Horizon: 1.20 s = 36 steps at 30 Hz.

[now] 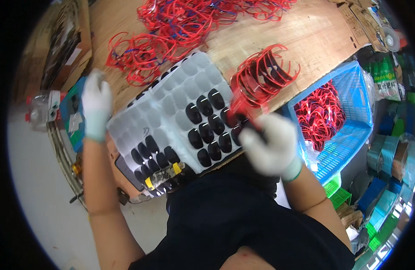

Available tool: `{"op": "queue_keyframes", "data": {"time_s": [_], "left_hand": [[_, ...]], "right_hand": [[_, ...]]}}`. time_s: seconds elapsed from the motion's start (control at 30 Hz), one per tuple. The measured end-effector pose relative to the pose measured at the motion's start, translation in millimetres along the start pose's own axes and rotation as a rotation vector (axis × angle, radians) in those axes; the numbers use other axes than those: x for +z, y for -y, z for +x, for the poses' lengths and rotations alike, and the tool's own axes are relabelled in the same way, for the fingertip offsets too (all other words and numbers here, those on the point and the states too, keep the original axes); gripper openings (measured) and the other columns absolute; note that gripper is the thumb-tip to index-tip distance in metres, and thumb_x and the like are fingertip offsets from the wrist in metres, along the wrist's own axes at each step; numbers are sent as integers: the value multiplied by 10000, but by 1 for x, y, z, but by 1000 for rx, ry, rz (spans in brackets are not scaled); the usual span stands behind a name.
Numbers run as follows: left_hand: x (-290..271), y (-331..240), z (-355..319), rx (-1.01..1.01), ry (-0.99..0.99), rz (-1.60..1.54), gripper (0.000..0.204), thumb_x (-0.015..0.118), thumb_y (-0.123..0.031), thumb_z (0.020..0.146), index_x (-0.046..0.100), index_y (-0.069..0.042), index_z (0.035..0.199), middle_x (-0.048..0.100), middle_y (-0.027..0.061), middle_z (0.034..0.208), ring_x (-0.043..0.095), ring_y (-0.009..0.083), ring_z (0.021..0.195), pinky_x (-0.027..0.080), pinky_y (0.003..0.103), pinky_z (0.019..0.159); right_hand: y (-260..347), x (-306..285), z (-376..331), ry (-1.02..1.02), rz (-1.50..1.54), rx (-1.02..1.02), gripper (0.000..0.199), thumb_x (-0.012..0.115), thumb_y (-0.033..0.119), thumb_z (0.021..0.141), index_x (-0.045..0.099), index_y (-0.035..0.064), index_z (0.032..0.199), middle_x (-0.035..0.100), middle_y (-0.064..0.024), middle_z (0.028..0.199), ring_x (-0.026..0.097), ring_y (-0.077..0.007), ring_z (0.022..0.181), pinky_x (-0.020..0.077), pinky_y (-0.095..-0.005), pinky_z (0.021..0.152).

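Note:
My right hand (272, 146), in a white glove, is blurred by motion over the right edge of a pale moulded tray (169, 92). Its fingers are closed on a smeared red glasses frame (244, 102), with something dark by the fingertips. Glossy black oval lenses (215, 124) sit in rows in the tray's pockets. Off the tray's left side, my white-gloved left hand (97, 105) is raised with its fingers stretched out; nothing shows in it. A row of red frames with dark lenses (272, 72) stands beyond my right hand.
Tangled red frames (176, 38) cover the far part of the wooden table (306, 33). At right, a blue basket (347, 150) holds more red frames. A yellow-ended roll (164, 175) lies across the tray's near left; a dark phone-like slab (128, 173) is beside it. A plastic bottle (40, 110) is far left.

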<state>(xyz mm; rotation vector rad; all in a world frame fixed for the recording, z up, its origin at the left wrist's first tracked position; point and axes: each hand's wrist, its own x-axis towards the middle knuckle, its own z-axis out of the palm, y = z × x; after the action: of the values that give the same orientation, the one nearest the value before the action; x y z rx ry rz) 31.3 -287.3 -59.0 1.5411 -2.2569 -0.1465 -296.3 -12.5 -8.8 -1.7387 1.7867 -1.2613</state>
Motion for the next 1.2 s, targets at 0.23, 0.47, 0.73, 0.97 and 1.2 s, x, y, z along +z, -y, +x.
{"op": "queue_keyframes", "data": {"time_s": [0.23, 0.47, 0.73, 0.97, 1.2], "left_hand": [[100, 74, 84, 121, 190, 501, 492, 657, -237, 858, 607, -110, 1331, 468, 161, 1525, 436, 355, 1398, 394, 409, 1142], [48, 16, 33, -115, 532, -3, 317, 652, -228, 878, 710, -9, 1100, 726, 179, 1074, 695, 301, 1034, 520, 349, 924], [-56, -13, -41, -262, 148, -736, 431, 560, 43, 881, 493, 58, 1307, 657, 176, 1230, 678, 196, 985, 537, 322, 914], [-85, -63, -170, -134, 256, -892, 505, 420, 131, 879, 387, -18, 1361, 639, 221, 1184, 641, 159, 758, 538, 280, 688], [-83, -126, -221, 67, 328, -1071, 184, 413, 0, 949, 451, -15, 1128, 684, 189, 979, 627, 137, 702, 552, 290, 674]], "right_hand": [[-192, -70, 74, -41, -529, 507, 234, 556, 203, 950, 614, 5, 1062, 672, -280, 953, 643, -480, 926, 518, -513, 808], [-206, -55, 77, 253, -380, 493, 312, 546, 230, 963, 657, 5, 1150, 680, -279, 1007, 662, -434, 988, 517, -470, 877], [-192, -64, 80, 199, -523, 504, 400, 588, 337, 965, 664, 16, 1192, 713, -239, 1059, 691, -378, 1015, 533, -442, 899], [-114, -10, 47, -78, -380, 102, 266, 691, 173, 894, 704, 26, 1115, 704, -175, 1025, 692, -316, 938, 550, -401, 835], [-42, 81, 44, 393, -663, 185, 367, 707, 277, 801, 676, 53, 1090, 626, -233, 1047, 622, -400, 1032, 510, -480, 909]]}}
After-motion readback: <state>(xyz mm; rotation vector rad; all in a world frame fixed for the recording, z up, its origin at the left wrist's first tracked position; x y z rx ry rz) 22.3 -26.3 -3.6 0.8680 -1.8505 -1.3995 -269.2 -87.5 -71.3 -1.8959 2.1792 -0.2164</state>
